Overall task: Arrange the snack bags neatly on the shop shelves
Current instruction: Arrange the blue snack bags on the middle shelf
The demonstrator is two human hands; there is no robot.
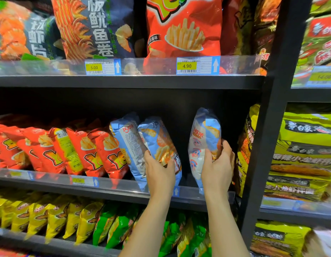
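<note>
On the middle shelf stand light blue snack bags. My left hand grips the lower part of one blue bag, which leans left against another blue bag. My right hand holds a separate blue and white bag upright, its fingers curled round the bag's right edge. A dark gap lies between the two held bags. Left of the blue bags runs a row of red fries bags, all tilted left.
Large squid and fries bags fill the top shelf above price tags. Yellow bags and green bags line the bottom shelf. A black upright post divides off the right bay, stacked with yellow-green packs.
</note>
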